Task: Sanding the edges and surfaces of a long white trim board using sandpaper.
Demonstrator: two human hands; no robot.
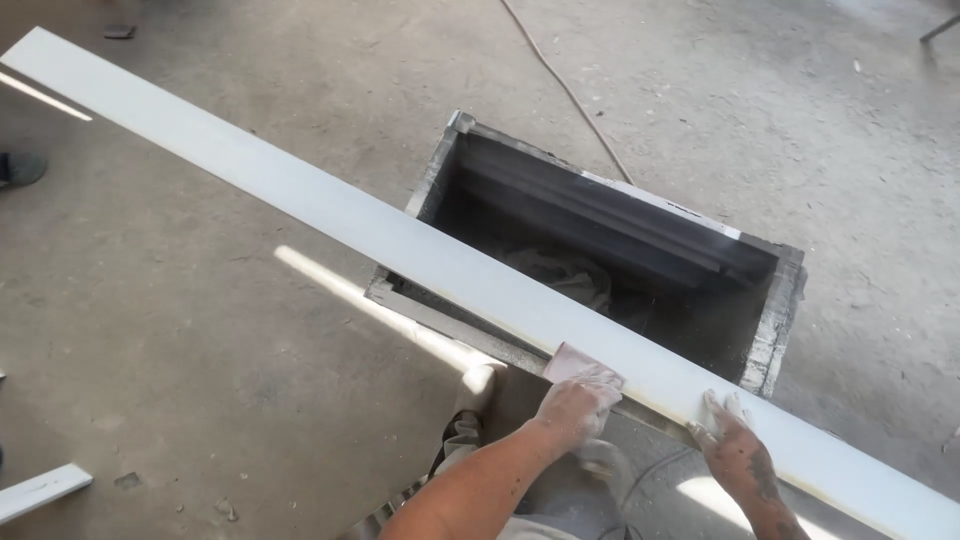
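Observation:
A long white board lies across the top of a dusty open metal box, running from the upper left to the lower right. My left hand, dusted white, presses a pale piece of sandpaper against the board's near edge. My right hand rests flat on the board's near edge a little further right, fingers spread.
The floor is dusty grey concrete. A thin cable runs across it behind the box. A short white offcut lies at the lower left. Someone's dark shoe shows at the left edge. Crumpled cloth sits inside the box.

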